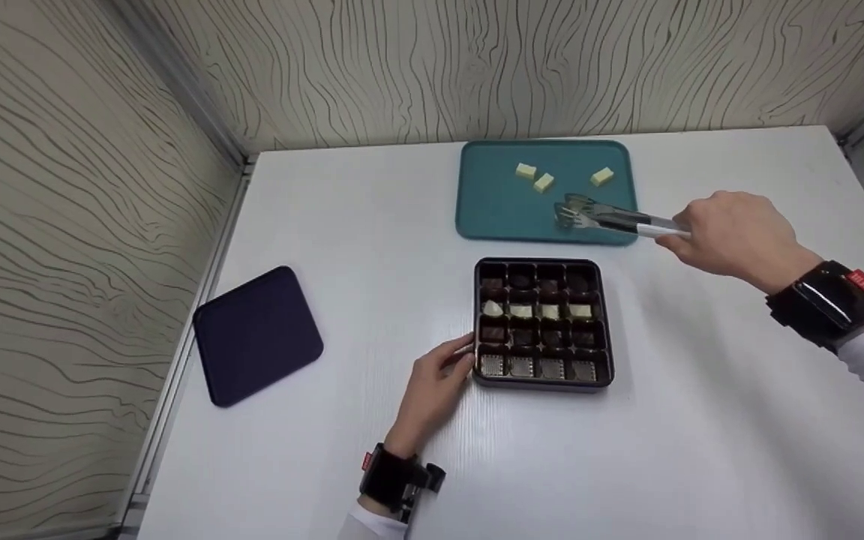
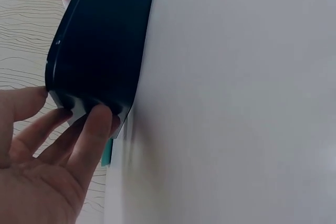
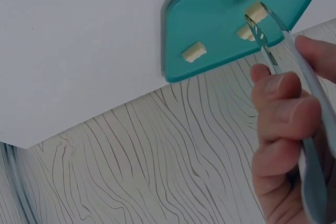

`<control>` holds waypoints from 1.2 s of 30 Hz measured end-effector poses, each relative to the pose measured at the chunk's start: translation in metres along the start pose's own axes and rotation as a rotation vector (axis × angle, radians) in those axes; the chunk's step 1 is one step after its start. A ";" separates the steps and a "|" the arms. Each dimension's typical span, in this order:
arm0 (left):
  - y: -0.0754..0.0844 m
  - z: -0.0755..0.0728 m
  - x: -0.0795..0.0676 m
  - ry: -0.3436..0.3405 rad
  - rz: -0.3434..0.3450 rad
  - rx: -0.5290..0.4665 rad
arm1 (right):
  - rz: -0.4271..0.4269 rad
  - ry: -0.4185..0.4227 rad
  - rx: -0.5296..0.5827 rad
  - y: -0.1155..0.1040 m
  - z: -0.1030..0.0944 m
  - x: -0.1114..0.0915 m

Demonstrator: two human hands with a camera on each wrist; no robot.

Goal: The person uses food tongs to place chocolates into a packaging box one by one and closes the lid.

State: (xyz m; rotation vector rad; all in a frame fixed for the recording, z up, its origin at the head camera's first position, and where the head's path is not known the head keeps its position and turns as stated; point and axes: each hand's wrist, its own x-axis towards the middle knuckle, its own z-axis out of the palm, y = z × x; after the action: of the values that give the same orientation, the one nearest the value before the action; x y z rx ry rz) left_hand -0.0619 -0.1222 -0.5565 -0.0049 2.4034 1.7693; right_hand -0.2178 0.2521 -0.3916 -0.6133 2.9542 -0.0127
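My right hand [image 1: 739, 232] grips metal tongs [image 1: 661, 225], their spread tips low over the teal tray [image 1: 499, 217]. Nothing shows between the tips in the head view. On that tray lie a pair of pale cream blocks [image 1: 544, 182] and one more block [image 1: 602, 176] to the right. In the right wrist view the tips overlap one block [image 3: 256, 11]. My left hand [image 1: 432, 386] touches the left side of a dark square box [image 1: 544, 386], its fingers [image 2: 94, 129] extended along the wall near a corner. Divided compartments hold rows of dark and cream chocolates, with grey ridged pieces in front.
A dark square lid [image 1: 259, 337] lies flat at the left of the white table [image 1: 372, 225]. Wood-patterned walls [image 1: 432, 75] enclose the table at the back and sides. The tray is near the back edge, just beyond the box.
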 end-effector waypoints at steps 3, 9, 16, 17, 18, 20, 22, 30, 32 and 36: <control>-0.001 -0.003 -0.001 -0.016 -0.005 0.017 | -0.013 0.010 0.007 -0.007 -0.008 -0.018; -0.003 -0.008 -0.002 -0.055 0.002 0.015 | -0.111 0.085 -0.022 -0.029 -0.020 -0.056; -0.005 -0.014 -0.004 -0.143 0.042 -0.020 | -0.288 0.173 -0.067 -0.062 -0.018 -0.087; -0.004 -0.014 -0.004 -0.160 0.042 -0.033 | -0.308 0.169 -0.067 -0.067 -0.017 -0.091; -0.004 -0.013 -0.004 -0.172 0.039 -0.040 | -0.326 0.161 -0.069 -0.071 -0.016 -0.094; -0.003 -0.012 -0.004 -0.183 0.026 -0.046 | -0.351 0.136 -0.073 -0.078 -0.014 -0.099; -0.003 -0.011 -0.004 -0.172 0.015 -0.036 | -0.372 0.121 -0.075 -0.085 -0.012 -0.102; -0.001 -0.008 -0.003 -0.148 0.013 -0.017 | -0.434 0.120 -0.125 -0.105 -0.007 -0.101; -0.001 -0.008 -0.003 -0.148 0.019 -0.016 | -0.439 0.112 -0.136 -0.108 -0.007 -0.100; -0.001 -0.007 -0.003 -0.144 0.028 -0.014 | -0.448 0.090 -0.158 -0.112 -0.008 -0.098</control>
State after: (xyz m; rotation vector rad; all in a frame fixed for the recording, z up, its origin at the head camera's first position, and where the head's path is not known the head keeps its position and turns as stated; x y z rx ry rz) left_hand -0.0593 -0.1295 -0.5545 0.1492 2.3012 1.7344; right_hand -0.0847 0.1880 -0.3679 -1.3141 2.8489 0.1553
